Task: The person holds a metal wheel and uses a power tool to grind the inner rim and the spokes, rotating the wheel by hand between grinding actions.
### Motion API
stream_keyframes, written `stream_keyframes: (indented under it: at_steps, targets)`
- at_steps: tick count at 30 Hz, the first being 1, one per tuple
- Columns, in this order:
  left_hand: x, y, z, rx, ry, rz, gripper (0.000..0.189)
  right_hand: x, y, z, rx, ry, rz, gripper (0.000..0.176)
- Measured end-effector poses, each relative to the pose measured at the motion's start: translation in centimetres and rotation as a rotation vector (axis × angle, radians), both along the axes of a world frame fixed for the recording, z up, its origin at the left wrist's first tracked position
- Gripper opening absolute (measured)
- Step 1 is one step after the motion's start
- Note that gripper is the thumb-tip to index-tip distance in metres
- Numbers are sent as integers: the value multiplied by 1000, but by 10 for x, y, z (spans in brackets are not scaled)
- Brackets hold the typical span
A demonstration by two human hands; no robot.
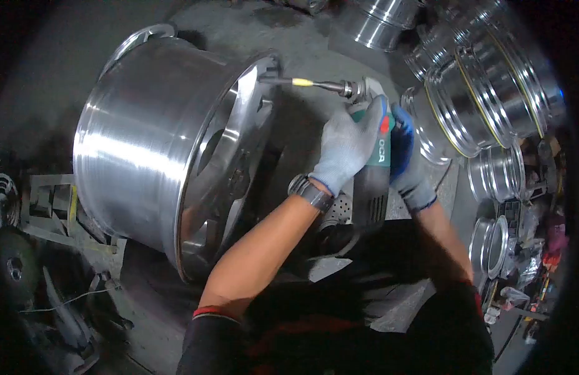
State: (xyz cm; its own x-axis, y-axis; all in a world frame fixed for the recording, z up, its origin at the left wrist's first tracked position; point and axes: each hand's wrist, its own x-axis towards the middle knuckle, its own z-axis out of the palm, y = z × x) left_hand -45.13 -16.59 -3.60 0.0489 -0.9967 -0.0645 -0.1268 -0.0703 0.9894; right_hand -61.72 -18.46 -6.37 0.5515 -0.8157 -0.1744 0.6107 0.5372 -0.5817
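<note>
A green and black power tool (372,181) is held in both gloved hands, its long shaft with a yellow band (302,82) pointing left. My left hand (349,147), in a grey glove, is closed round the near side of the tool's head. My right hand (408,153), in a blue and grey glove, is closed on the far side, its fingers partly hidden by the tool. The dark tip of the shaft meets the upper spoke face of a large silver wheel rim (136,134), which lies on its side at the left.
Several shiny rims (483,94) are stacked at the upper right, with smaller ones (489,247) below. A metal frame (49,206) stands at the left, near a thin cable (70,304). Assorted items and plastic bags (530,269) lie at the right edge.
</note>
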Motion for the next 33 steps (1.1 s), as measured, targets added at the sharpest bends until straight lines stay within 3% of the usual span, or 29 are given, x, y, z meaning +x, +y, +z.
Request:
stream_keyframes:
  at_steps: [3,6,8,15,17,20,28,31,33]
  targets:
    - [-12,-19,-3,-49,-19,95,73,-9,-28,-5,-1,92,-114,58]
    - [-14,-28,1,-10,66,116,79,-3,-46,10,-19,22,39,55]
    - [-14,-36,2,11,52,138,79,4,-54,10,-52,214,-114,52]
    - [-15,-41,-1,18,-7,258,75,11,-65,0,-66,232,-138,48]
    - [-15,-45,-6,8,-32,270,75,6,-74,-15,-184,288,-214,45]
    - [-10,-45,0,51,-50,238,76,9,-71,-11,-162,105,-64,43]
    - [-12,-39,-19,-17,19,254,73,5,-73,-20,-159,123,42,47]
    - [-14,-41,-26,7,-27,230,70,3,-77,-26,-170,100,59,50]
    - [-17,-52,-36,-122,-141,192,65,3,-77,-28,-187,119,30,51]
